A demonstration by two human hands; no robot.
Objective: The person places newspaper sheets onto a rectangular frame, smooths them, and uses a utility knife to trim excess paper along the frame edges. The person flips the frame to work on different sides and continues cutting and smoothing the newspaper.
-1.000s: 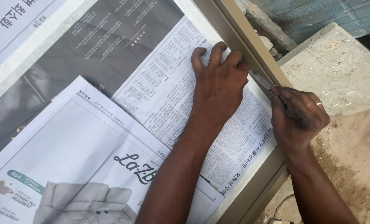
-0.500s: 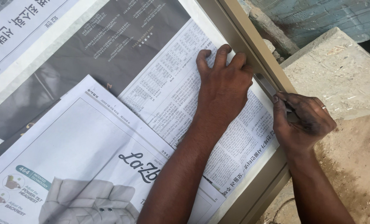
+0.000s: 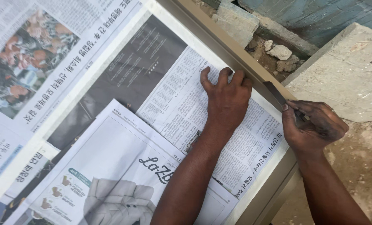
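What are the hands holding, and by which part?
The right hand grips a flat blade tool by its handle end, the blade lying along the frame. The left hand holds nothing; it presses flat on the newspaper.

A rough outdoor work site, perhaps a building yard. On the right lie bare dirt ground (image 3: 361, 166) and a coarse concrete slab (image 3: 348, 75); at the far side sit loose stones (image 3: 279, 52) and rubble against a weathered blue-painted wall (image 3: 319, 16). Newspaper sheets (image 3: 111, 104) cover a metal-framed panel (image 3: 219, 39).
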